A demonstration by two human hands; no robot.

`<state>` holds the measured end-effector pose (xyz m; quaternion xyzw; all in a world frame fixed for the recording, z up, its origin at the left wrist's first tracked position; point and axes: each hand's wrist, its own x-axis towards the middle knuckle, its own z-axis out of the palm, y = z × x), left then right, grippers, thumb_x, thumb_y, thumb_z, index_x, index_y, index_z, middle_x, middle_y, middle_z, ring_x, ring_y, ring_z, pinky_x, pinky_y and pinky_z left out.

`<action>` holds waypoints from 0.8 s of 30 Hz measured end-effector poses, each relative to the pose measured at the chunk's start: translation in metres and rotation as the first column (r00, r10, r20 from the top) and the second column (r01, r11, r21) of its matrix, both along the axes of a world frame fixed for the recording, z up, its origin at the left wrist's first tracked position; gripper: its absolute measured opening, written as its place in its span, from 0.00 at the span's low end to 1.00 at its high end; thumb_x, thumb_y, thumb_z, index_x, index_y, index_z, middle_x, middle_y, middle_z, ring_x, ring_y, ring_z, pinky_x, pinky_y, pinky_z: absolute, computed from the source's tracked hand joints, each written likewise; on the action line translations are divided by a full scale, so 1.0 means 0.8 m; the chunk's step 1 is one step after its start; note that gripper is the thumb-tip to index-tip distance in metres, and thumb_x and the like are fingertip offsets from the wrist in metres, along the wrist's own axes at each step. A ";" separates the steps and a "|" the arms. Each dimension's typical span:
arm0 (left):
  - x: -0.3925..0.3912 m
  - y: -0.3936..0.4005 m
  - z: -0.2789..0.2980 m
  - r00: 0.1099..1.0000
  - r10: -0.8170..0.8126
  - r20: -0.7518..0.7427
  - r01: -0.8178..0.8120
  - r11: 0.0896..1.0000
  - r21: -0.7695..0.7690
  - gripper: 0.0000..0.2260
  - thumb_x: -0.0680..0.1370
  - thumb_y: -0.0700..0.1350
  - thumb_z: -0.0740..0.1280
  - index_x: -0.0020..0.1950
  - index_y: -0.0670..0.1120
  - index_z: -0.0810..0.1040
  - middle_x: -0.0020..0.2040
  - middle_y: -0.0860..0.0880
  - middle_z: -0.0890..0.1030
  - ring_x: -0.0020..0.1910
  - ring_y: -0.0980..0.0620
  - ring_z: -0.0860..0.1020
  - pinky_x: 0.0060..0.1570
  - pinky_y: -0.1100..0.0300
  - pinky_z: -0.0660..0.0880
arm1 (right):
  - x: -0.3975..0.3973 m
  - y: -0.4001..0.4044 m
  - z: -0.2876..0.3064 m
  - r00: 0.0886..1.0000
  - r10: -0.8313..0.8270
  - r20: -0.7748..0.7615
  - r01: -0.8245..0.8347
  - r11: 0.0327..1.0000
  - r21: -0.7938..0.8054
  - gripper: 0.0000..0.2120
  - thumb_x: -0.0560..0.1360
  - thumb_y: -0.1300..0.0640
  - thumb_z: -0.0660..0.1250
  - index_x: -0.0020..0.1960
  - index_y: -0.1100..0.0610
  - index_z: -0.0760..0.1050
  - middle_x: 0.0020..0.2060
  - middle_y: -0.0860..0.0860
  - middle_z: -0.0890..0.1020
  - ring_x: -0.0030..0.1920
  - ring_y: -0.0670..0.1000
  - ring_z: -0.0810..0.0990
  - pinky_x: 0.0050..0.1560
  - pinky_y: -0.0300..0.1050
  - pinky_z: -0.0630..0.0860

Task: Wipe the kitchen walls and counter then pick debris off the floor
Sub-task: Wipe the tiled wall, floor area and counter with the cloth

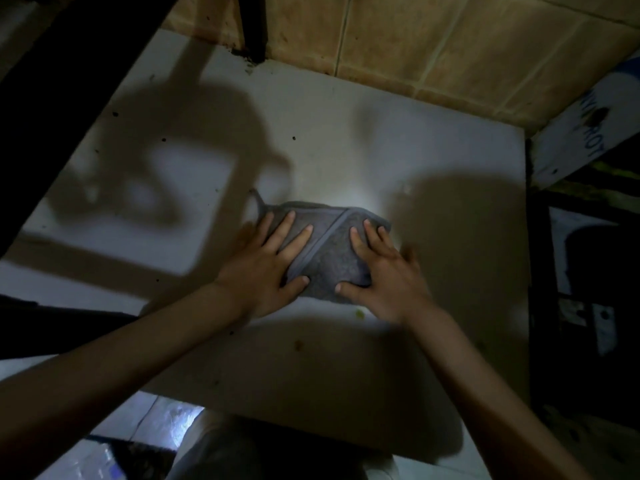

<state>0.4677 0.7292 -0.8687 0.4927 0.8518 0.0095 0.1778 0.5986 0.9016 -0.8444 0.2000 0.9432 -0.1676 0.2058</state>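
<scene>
While both hands are pressing down, a cloth is lying at the middle of a counter, seen from above in dim light.

Cloth: a grey folded fabric cloth with a raised seam and a small loop at its far left corner (327, 251) is lying flat on the counter, about midway between its left and right edges.

Left hand: the left hand (266, 268) is resting palm down on the left part of the cloth, fingers straight and spread, thumb lying along the cloth's near edge.

Right hand: the right hand (384, 271) is pressing flat on the right part of the cloth, fingers spread, thumb pointing left toward the other thumb; the two thumbs are sitting near each other, apart.

Counter: a white flat counter top (346, 143) is carrying dark specks at the far left and a small greenish bit (360, 312) just near the right wrist.

Wall: a tan tiled wall with pale grout lines (433, 39) is meeting the counter's far edge.

Shadows: dark shadows are falling across the left and right of the counter.
</scene>
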 end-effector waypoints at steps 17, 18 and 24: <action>0.054 0.014 -0.024 0.988 -0.127 -0.085 0.134 0.987 0.085 0.35 0.71 0.66 0.52 0.76 0.51 0.58 0.75 0.43 0.62 0.72 0.36 0.61 0.68 0.38 0.57 | 0.081 -0.009 0.000 0.990 -0.137 -0.018 0.137 0.991 -0.006 0.44 0.72 0.35 0.61 0.77 0.47 0.39 0.76 0.49 0.39 0.76 0.51 0.39 0.72 0.59 0.43; 0.058 0.015 -0.024 0.987 -0.135 -0.091 0.143 0.986 0.086 0.35 0.71 0.66 0.52 0.75 0.51 0.60 0.74 0.43 0.63 0.72 0.36 0.62 0.67 0.38 0.57 | 0.086 -0.009 0.001 0.989 -0.144 -0.010 0.144 0.990 -0.005 0.44 0.73 0.35 0.61 0.76 0.47 0.38 0.76 0.49 0.38 0.76 0.50 0.39 0.72 0.59 0.43; 0.070 0.038 -0.021 0.975 -0.194 -0.105 0.204 0.974 0.103 0.36 0.70 0.66 0.53 0.74 0.51 0.62 0.73 0.42 0.66 0.70 0.36 0.65 0.66 0.37 0.60 | 0.097 0.009 0.005 0.983 -0.174 0.053 0.175 0.984 -0.018 0.44 0.73 0.37 0.61 0.76 0.47 0.37 0.76 0.48 0.37 0.76 0.50 0.37 0.72 0.61 0.40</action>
